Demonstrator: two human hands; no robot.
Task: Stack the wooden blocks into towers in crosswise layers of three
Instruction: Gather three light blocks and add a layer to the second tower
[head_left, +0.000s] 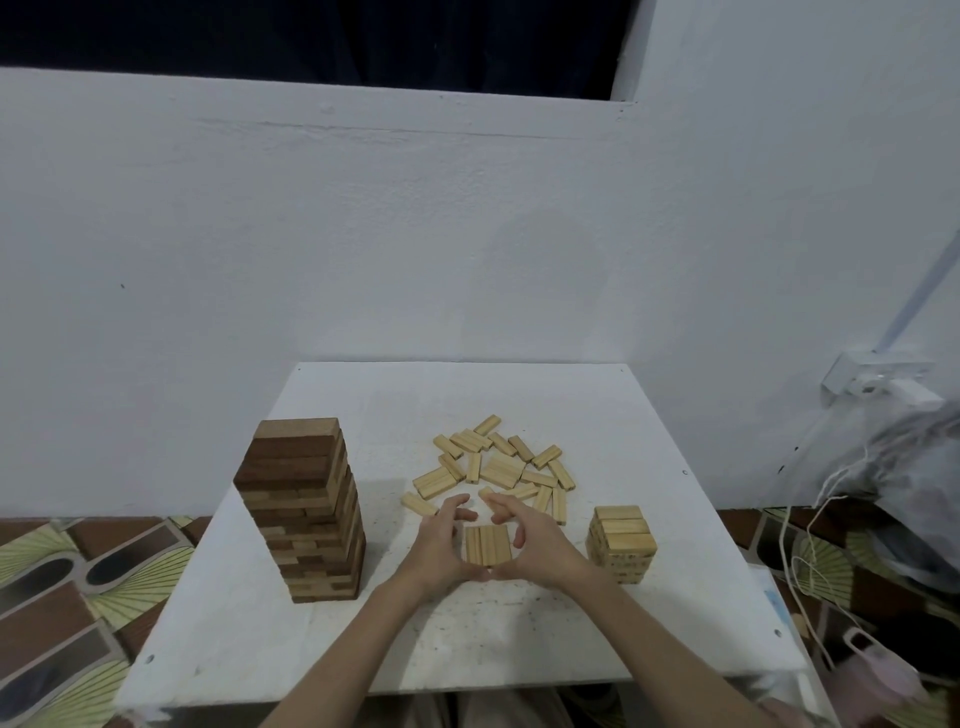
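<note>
Matt pale wooden blocks (501, 470), scuffed white table (649, 613)

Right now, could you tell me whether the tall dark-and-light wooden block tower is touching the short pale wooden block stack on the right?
Apart. The head view shows bare white table between tall tower and short stack.

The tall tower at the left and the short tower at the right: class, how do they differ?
The tall tower rises many layers high; the short tower has only a few. The tall tower mixes dark brown and lighter blocks; the short tower is pale wood throughout. Both stand upright on the white table, untouched by either hand.
</note>
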